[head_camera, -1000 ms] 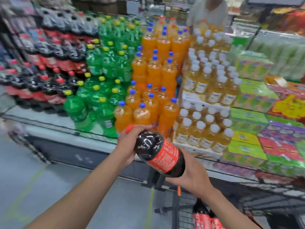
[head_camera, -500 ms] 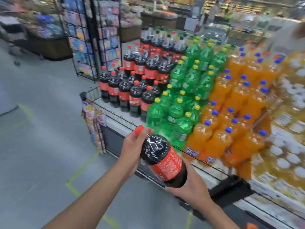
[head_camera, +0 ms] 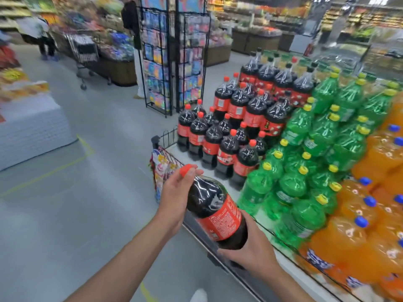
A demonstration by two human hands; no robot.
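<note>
You hold the cola bottle [head_camera: 214, 211] in both hands, tilted, its red cap [head_camera: 185, 170] pointing far and left and its base near and right, by the near edge of the display shelf [head_camera: 283, 261]. Your left hand [head_camera: 176, 192] wraps the neck and shoulder, fingertips curled against the cap. Your right hand [head_camera: 255, 251] cups the base from below, fingers curled round it. The bottle's red label [head_camera: 222, 221] carries small white print, too blurred to read. Just beyond stand shelved cola bottles [head_camera: 231, 136] with like red labels, to their right green bottles [head_camera: 305, 171] with yellow caps, then orange bottles [head_camera: 370, 214] with blue caps; no brand name is legible on any
</note>
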